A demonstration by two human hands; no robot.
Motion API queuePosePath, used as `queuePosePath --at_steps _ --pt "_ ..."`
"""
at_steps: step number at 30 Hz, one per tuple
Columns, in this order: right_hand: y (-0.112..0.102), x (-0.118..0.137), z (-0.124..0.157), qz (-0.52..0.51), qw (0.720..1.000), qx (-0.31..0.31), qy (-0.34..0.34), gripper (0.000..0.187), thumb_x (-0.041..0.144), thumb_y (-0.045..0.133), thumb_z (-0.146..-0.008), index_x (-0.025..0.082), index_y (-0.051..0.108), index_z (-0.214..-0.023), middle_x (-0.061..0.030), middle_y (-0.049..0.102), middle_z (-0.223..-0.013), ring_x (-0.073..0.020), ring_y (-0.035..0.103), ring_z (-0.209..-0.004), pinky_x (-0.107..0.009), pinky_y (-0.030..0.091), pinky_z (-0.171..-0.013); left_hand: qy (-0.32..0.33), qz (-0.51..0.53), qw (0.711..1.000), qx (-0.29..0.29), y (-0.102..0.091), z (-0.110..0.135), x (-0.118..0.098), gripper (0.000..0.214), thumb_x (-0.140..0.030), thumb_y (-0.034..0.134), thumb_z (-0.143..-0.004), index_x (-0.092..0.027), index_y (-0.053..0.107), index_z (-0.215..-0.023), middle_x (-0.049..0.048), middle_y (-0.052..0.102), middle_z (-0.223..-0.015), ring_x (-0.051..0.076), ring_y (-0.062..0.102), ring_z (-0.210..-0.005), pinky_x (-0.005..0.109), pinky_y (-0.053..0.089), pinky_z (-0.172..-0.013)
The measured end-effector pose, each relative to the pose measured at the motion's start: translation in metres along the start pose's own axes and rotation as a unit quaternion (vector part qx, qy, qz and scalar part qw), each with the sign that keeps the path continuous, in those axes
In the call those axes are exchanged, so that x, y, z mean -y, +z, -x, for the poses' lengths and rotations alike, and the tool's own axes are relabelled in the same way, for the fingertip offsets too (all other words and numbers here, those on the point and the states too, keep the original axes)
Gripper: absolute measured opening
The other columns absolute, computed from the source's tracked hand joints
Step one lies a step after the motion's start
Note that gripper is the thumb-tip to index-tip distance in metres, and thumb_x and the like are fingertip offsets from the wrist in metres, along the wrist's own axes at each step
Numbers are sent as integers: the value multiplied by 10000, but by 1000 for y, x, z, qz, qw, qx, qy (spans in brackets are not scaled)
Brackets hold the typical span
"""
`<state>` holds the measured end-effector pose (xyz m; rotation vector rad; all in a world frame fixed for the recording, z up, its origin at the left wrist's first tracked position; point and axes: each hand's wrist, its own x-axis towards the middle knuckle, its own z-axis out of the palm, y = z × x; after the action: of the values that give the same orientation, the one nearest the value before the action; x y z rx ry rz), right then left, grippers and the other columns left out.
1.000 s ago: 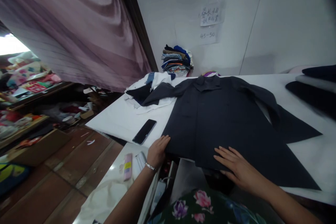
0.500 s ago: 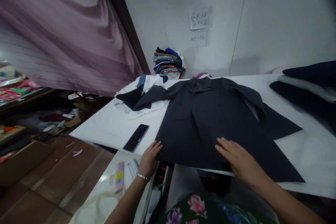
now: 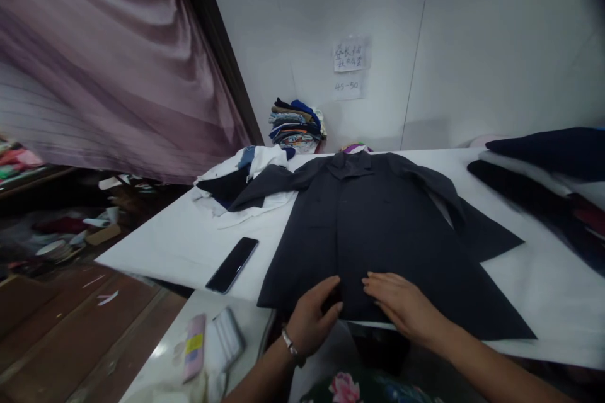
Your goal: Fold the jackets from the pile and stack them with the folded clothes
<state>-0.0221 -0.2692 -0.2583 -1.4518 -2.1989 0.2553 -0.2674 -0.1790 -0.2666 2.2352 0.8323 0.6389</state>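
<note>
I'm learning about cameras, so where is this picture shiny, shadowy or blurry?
Head view: glare on the white side table, a soft shadow on the wall, a dark, blurry top-right corner; the dark coat looks dim.

I take this for a garment workroom or clothes shop; from here I can't tell which. A dark coat [image 3: 378, 220] lies spread on a white bench [image 3: 548, 283], with folded clothes [image 3: 295, 127] stacked beyond and handwritten notices [image 3: 348, 58] on the wall [image 3: 496, 44].
</note>
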Motion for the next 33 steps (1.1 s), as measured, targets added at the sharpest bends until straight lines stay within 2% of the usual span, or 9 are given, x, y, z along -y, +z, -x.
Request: queuePosePath --at_steps 3,7,10,14,16,19,22,25,33 --pt "0 -2 -5 11 996 -84 10 456 134 352 -915 229 533 -1322 -81 553 -1340 -193 476 -1272 -438 418 -1040 -100 163 981 8 21 -15 -4 551 -359 561 -850 -235 452 -1375 102 554 -1337 214 597 -1107 368 523 -910" --pt "4 3 -2 -18 996 83 17 522 138 457 -837 274 522 -1337 -57 501 -1394 -220 402 -1327 -454 354 -1084 -211 295 932 21 31 -24 2 688 -368 573 -832 -216 311 -1451 170 465 -1404 222 604 -1068 288 548 -727" --pt "0 14 0 -67 980 184 42 608 203 570 -789 296 465 -1380 -54 375 -1485 -246 290 -1386 -488 229 -1138 -240 286 928 7 29 -24 9 704 -369 646 -774 -198 383 -1403 184 474 -1384 167 624 -895 278 520 -721" --pt "-12 20 1 -128 972 192 47 590 433 614 -815 284 479 -1370 -83 362 -1491 -268 267 -1395 -522 184 -1141 -250 275 928 -2 27 -20 10 699 -371 680 -733 -211 430 -1366 138 516 -1321 77 538 -653 237 473 -600" --pt "-17 8 -1 -142 978 146 45 487 463 559 -857 283 546 -1309 -75 439 -1445 -249 330 -1369 -506 246 -1126 -252 280 926 -2 27 -20 7 740 -344 693 -712 -224 409 -1386 111 553 -1240 75 519 -648 234 468 -609" --pt "-27 -40 -7 -93 991 -1 96 360 395 480 -910 245 637 -1197 -79 547 -1350 -227 427 -1310 -467 341 -1087 -258 280 925 6 27 -22 1 771 -334 683 -710 -226 384 -1413 71 591 -1066 109 553 -738 262 478 -724" --pt "-44 -114 -18 -15 970 -98 224 347 343 508 -877 186 665 -1144 -106 560 -1327 -242 490 -1253 -439 351 -1089 -271 244 931 -1 25 -28 -5 779 -358 653 -723 -187 370 -1428 66 585 -1000 139 572 -794 299 467 -811" --pt "-63 -181 -30 19 916 -128 380 353 272 512 -856 153 651 -1159 -117 565 -1317 -257 482 -1261 -408 342 -1096 -277 195 941 -18 22 -33 -9 772 -384 616 -732 -155 371 -1428 80 582 -1025 153 579 -803 323 459 -852" --pt "-76 -268 -71 -22 852 -182 490 605 439 575 -829 69 522 -1305 -202 546 -1315 -331 459 -1271 -434 340 -1074 -284 135 949 -29 17 -42 -5 773 -453 580 -728 -154 391 -1416 82 626 -1042 178 609 -819 346 464 -871"
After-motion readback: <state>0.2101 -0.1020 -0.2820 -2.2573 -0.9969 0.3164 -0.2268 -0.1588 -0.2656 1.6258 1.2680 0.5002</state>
